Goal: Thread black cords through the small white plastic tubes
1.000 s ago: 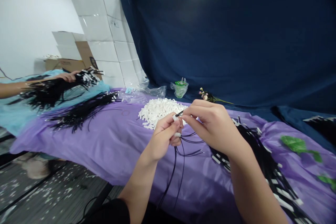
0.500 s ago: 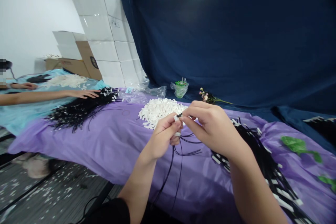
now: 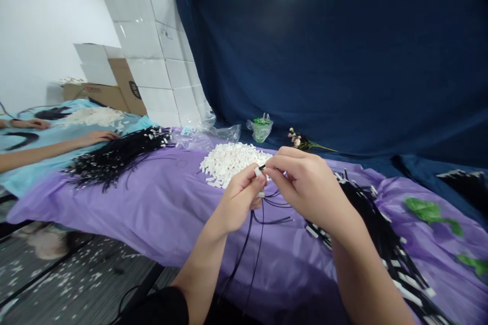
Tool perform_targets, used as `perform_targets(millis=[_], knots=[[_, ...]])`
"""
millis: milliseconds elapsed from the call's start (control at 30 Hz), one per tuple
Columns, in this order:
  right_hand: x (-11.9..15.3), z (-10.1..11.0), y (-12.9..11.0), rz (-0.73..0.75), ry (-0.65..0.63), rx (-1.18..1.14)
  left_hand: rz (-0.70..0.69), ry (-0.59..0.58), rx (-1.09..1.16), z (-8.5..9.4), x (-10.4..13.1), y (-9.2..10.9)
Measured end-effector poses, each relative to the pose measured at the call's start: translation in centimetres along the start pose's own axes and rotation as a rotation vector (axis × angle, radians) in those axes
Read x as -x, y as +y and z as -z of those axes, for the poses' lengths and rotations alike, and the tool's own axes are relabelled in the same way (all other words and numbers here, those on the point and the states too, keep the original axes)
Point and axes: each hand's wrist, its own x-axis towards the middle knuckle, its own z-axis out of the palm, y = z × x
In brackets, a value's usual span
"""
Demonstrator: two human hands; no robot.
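Between thumb and fingers, my left hand pinches a small white connector housing. My right hand is closed on a thin black wire whose end meets the housing's top; how deep it sits cannot be made out. Another white piece shows below my left fingers. Several black wires hang beneath the hands, and some reach out to the right. Behind my hands lies a heap of white connector housings.
At right lies a bundle of black wires with white ends, another black wire bundle at left. A co-worker's hand rests by it. White boxes, a plastic-wrapped cup and artificial flowers stand or lie behind on the purple cloth.
The co-worker's hand has drawn back left from the black bundle. My hands stay nearly in place, with the wire and housing still pinched together.
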Motion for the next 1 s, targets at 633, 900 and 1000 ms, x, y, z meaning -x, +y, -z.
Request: perform_targets(millis=[633, 900, 1000], knots=[[1.4, 1.9, 1.5, -0.041, -0.165, -0.059, 0.033, 0.497, 0.599, 0.4, -3.8, 0.0], [0.1, 1.1, 2.9, -0.036, -0.419, -0.177, 0.014, 0.479, 0.509, -1.8, -4.1, -0.6], [0.4, 3.0, 4.0, -0.063, -0.512, -0.450, -0.002, 0.451, 0.422, -1.7, -4.0, -1.4]])
